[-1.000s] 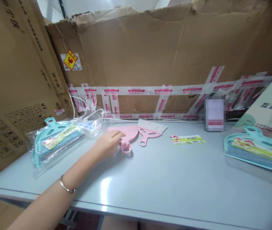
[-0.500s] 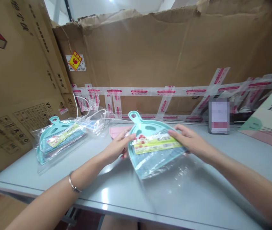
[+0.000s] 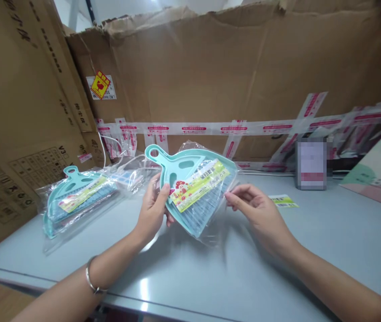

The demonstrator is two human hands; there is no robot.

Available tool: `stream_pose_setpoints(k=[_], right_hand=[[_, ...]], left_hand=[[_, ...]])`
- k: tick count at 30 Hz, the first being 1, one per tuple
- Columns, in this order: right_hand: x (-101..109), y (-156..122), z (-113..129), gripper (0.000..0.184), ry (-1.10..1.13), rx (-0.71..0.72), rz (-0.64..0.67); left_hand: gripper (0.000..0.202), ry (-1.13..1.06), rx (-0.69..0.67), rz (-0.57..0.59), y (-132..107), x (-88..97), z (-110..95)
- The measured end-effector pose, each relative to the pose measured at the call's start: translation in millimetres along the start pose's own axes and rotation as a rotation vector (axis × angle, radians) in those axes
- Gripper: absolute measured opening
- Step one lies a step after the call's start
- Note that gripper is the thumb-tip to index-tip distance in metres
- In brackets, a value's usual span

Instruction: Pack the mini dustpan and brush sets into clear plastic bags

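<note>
A turquoise dustpan (image 3: 183, 167) with a brush lies inside a clear plastic bag (image 3: 217, 230), held up over the table and tilted. A yellow-green printed label (image 3: 199, 184) crosses the brush's blue-grey bristles. My left hand (image 3: 153, 201) is closed around the left side of the dustpan, thumb on top, below its looped handle. At the right edge, my right hand (image 3: 255, 205) pinches the bag's film between thumb and fingers.
Another bagged dustpan set (image 3: 79, 197) rests at left on the grey table (image 3: 109, 268). Behind my right hand lies a yellow-green card (image 3: 283, 201). A phone (image 3: 311, 163) stands at the back right, near a printed box (image 3: 378, 165). Large cardboard (image 3: 190, 76) walls the back.
The held dustpan set has shifted left and up, turning so its right side is raised. My right hand moved from the label area to the bag's edge. The card behind it has come into view.
</note>
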State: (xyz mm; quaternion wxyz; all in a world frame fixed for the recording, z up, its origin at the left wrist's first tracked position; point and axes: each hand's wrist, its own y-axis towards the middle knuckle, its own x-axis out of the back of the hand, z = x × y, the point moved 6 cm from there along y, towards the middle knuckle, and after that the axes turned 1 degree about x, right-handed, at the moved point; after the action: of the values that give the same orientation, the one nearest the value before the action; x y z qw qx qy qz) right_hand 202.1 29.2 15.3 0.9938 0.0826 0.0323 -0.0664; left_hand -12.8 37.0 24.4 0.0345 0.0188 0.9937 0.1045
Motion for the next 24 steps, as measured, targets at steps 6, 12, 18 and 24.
stream_pose_setpoints(k=[6, 12, 18, 24], right_hand=[[-6.7, -4.7, -14.0, 0.054, 0.274, -0.287, 0.104], [9.7, -3.3, -1.1, 0.043, -0.123, 0.165, -0.075], [15.5, -12.1, 19.6, 0.021, -0.379, 0.307, -0.133], [-2.7, -5.1, 5.0, 0.022, 0.101, -0.003, 0.142]], left_hand=[[0.046, -0.046, 0.014, 0.003, 1.7, 1.0, 3.5], [0.052, -0.122, 0.054, 0.079, -2.4, -8.6, 8.7], [0.051, -0.107, -0.002, 0.063, -7.8, -10.4, 4.9], [0.034, -0.030, -0.095, 0.060, -8.2, -9.9, -4.2]])
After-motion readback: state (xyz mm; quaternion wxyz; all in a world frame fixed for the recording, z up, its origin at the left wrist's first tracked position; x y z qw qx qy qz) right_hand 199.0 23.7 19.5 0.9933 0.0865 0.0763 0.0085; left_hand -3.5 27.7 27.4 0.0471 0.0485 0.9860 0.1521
